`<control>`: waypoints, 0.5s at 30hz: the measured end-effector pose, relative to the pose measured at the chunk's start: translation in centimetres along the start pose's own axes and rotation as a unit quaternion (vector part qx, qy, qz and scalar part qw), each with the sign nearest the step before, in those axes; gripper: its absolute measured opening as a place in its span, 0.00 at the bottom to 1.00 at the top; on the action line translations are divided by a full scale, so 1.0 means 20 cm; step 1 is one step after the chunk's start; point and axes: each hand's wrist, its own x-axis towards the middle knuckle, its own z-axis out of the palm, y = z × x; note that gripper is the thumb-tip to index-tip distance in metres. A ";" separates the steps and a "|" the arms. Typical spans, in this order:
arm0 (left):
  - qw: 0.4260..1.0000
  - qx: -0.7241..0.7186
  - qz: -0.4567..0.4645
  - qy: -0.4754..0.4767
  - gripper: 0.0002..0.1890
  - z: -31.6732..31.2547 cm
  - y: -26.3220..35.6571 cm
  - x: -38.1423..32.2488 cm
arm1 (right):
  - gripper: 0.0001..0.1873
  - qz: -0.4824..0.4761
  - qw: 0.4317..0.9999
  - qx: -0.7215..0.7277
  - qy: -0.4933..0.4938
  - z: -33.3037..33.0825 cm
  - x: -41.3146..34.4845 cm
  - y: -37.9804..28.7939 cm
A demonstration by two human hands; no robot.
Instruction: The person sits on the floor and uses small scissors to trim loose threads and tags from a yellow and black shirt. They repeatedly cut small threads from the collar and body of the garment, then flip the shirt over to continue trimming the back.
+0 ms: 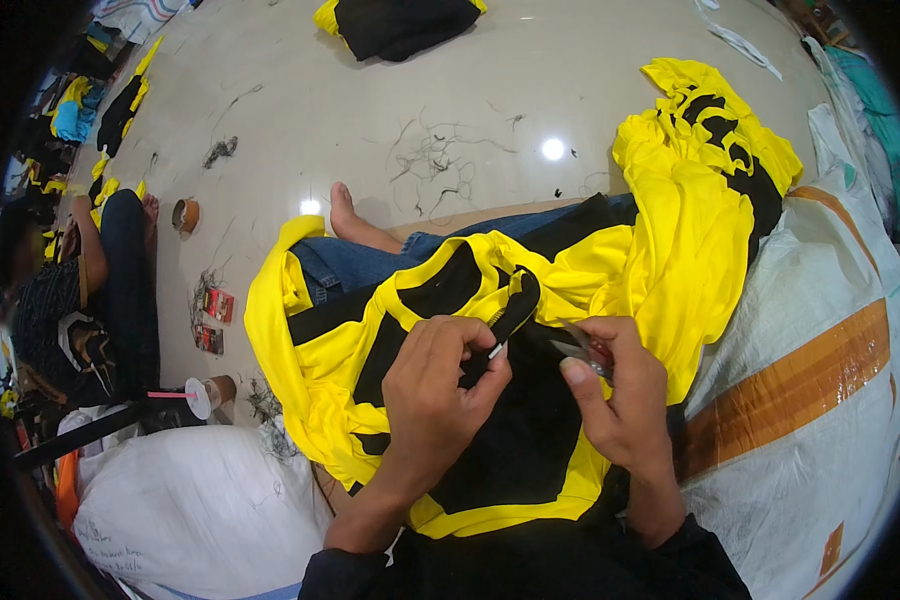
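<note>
A black and yellow garment [510, 420] lies spread over my lap. My left hand [446, 375] pinches a folded black piece of it [517, 304] between thumb and fingers, with a small white tab [496, 350] showing at the fingertips. To the right, my right hand [622, 386] holds a pair of small thread snips [581, 349], whose pointed metal blades are apart and face the pinched cloth without touching it. My palm and fingers partly hide the handle, which shows some red. More yellow fabric [675, 247] is heaped beyond my right hand.
White woven sacks stand at my right [780, 517] and left [195, 502]. Thread scraps [439, 157] litter the tiled floor [270, 120]. A lidded cup with a pink straw [211, 396] stands at left. Another person [67, 315] sits at far left. A bundled garment [405, 26] lies ahead.
</note>
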 end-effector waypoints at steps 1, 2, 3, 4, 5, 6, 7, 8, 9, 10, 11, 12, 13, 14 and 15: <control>1.000 0.002 0.000 -0.002 0.13 0.00 0.00 0.00 | 0.17 -0.014 1.000 -0.008 -0.001 0.02 0.01 0.00; 1.000 0.003 0.000 -0.003 0.13 0.00 0.00 0.00 | 0.15 -0.012 0.999 -0.027 -0.011 0.01 0.02 -0.03; 1.000 0.007 0.004 -0.004 0.14 0.00 0.00 0.00 | 0.15 -0.030 0.999 -0.030 -0.005 0.02 0.02 -0.03; 1.000 0.010 0.009 -0.004 0.14 0.00 -0.01 -0.01 | 0.15 -0.048 0.998 -0.032 0.002 0.03 0.02 -0.02; 1.000 0.014 0.013 -0.005 0.14 0.00 -0.01 -0.01 | 0.15 -0.066 0.997 -0.034 0.008 0.04 0.03 -0.01; 1.000 0.018 0.017 -0.005 0.14 0.00 -0.01 -0.01 | 0.14 -0.075 0.996 -0.037 0.012 0.05 0.03 -0.01; 1.000 0.022 0.022 -0.004 0.15 0.00 0.00 -0.01 | 0.14 -0.085 0.995 -0.041 0.015 0.06 0.04 -0.01; 0.999 0.026 0.026 -0.004 0.15 0.00 0.00 -0.01 | 0.13 -0.095 0.994 -0.045 0.018 0.06 0.04 -0.02; 0.999 0.029 0.031 -0.008 0.15 0.00 0.00 -0.02 | 0.13 -0.095 0.994 -0.055 0.014 0.05 0.05 -0.02; 0.999 0.033 0.035 -0.011 0.15 0.00 -0.01 -0.02 | 0.13 -0.096 0.993 -0.065 0.009 0.04 0.05 -0.03; 0.998 0.037 0.040 -0.014 0.15 0.00 -0.01 -0.02 | 0.13 -0.096 0.992 -0.076 0.005 0.04 0.06 -0.03; 0.998 0.038 0.047 -0.015 0.15 0.00 -0.01 -0.02 | 0.12 -0.102 0.992 -0.077 0.006 0.04 0.06 -0.03; 0.998 0.039 0.053 -0.016 0.15 0.00 -0.02 -0.01 | 0.12 -0.108 0.991 -0.078 0.007 0.04 0.06 -0.03; 0.997 0.041 0.060 -0.017 0.15 0.00 -0.02 -0.01 | 0.12 -0.114 0.990 -0.080 0.008 0.03 0.07 -0.03; 0.996 0.046 0.070 -0.018 0.15 -0.01 -0.02 0.00 | 0.11 -0.119 0.989 -0.084 0.008 0.03 0.07 -0.03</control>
